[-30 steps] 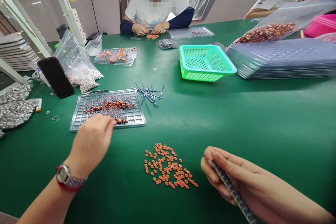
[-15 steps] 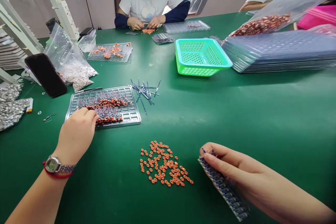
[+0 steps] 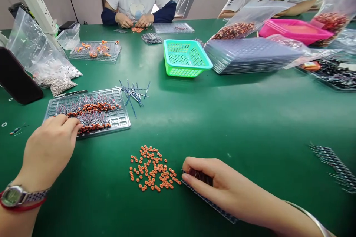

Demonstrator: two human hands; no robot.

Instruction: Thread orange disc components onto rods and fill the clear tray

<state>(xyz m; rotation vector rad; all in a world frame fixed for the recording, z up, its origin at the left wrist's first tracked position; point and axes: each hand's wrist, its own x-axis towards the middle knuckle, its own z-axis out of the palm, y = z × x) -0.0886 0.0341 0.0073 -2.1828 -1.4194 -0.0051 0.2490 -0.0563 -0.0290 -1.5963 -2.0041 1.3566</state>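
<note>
We held our left hand (image 3: 51,148) over the near left corner of the clear tray (image 3: 124,120), its thumb and forefinger brought together at the tray's near edge, against the orange-tipped wired parts (image 3: 96,107); we could not tell whether a part was caught between them. Those parts lay in two rows across the tray, leaving bare cells toward its right edge. With our right hand (image 3: 219,189) we pinched a dark strip (image 3: 214,204) between thumb and fingers, its far end at our fingertips and the rest slanting toward the near right corner of the worktop (image 3: 250,126); we could not tell whether it touched the surface. Just left of that hand, toward the worktop's near edge, we had a loose spread of small orange rings (image 3: 152,173). Near the tray's far right corner lay scattered blue strips (image 3: 135,93), and by its far edge a pair of tweezers (image 3: 73,93). We had more wired strips (image 3: 335,164) near the worktop's right edge. Toward its far edge stood a green basket (image 3: 187,68), beside stacked clear trays (image 3: 250,57), and at that edge a co-worker (image 3: 137,3) bent both hands to another orange heap (image 3: 137,29).
</note>
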